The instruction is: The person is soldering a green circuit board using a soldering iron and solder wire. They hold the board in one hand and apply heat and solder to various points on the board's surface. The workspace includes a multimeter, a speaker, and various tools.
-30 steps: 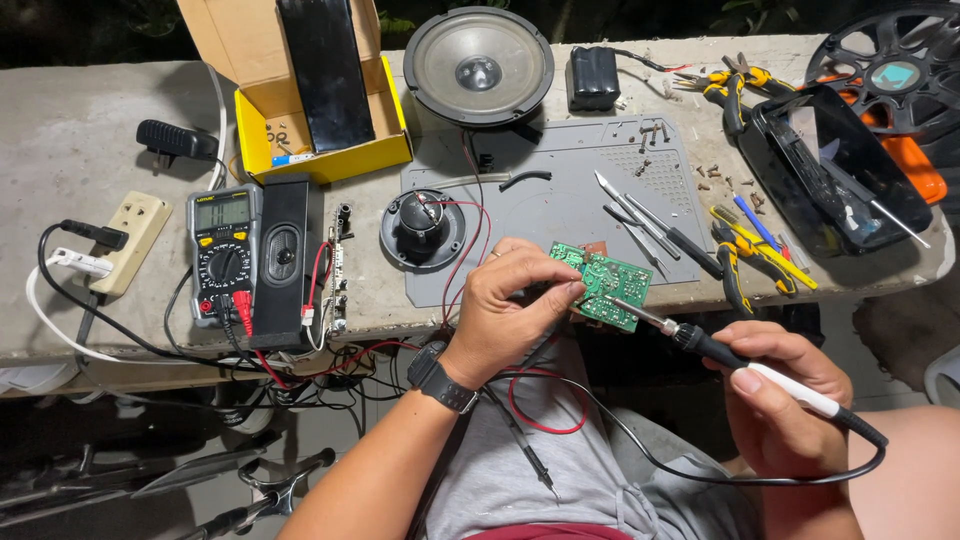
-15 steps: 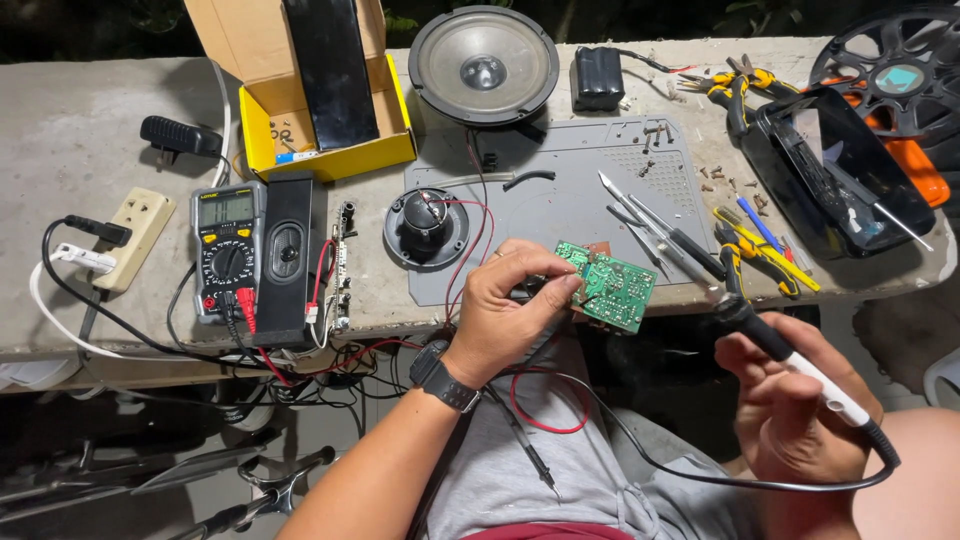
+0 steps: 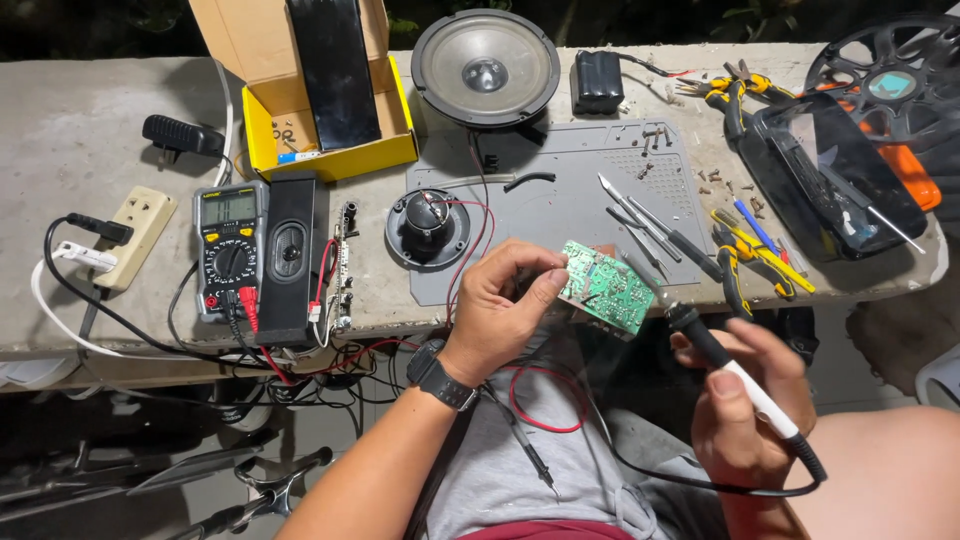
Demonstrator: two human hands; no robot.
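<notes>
Soldering iron brought to a green circuit board held over the tabletop edge.

Since a second ago the right hand (image 3: 745,400) has lifted, and the soldering iron (image 3: 735,370) it grips now points its tip at the board's right edge. The left hand (image 3: 505,305) pinches the circuit board (image 3: 607,288) just off the tabletop (image 3: 90,130) edge, below the grey mat (image 3: 575,200). Tweezers (image 3: 645,225) lie close; open room is toward the lap.
</notes>
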